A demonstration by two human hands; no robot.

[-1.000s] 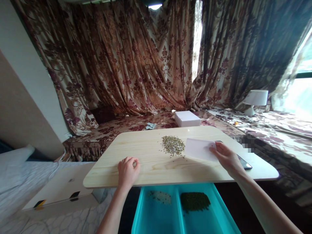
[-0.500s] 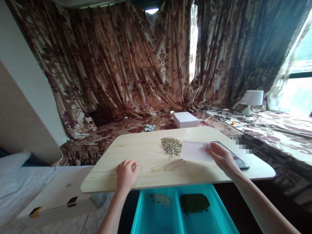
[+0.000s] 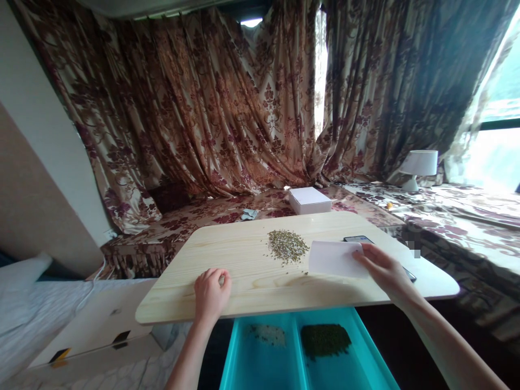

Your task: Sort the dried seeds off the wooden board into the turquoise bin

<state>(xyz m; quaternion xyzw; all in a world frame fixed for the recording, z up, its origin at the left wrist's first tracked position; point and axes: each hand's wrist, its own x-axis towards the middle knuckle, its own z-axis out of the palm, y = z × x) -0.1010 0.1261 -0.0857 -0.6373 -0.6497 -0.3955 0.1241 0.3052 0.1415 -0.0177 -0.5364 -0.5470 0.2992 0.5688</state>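
Observation:
My right hand (image 3: 384, 268) pinches the right end of a white card (image 3: 335, 258) between thumb and fingers. The card is held just above the wooden table (image 3: 244, 271), to the right of a loose pile of small green and pale grains (image 3: 286, 246). A few stray grains lie between pile and card. My left hand (image 3: 212, 290) rests at the table's near edge, its fingers loosely curled with nothing visible in them. Partly hidden behind my right hand and the card lies a dark-edged tablet (image 3: 357, 239).
Below the near edge sits a turquoise two-part tray (image 3: 298, 352), with pale grains (image 3: 268, 334) on its left and dark green grains (image 3: 325, 340) on its right. Beyond the table are a white box (image 3: 310, 201) and a lamp (image 3: 420, 165). A carton (image 3: 93, 330) lies left.
My right hand and the card have shifted right and slightly nearer, and the card stands apart from the pile. The pile's right side has spread slightly rightward. My left hand stays put.

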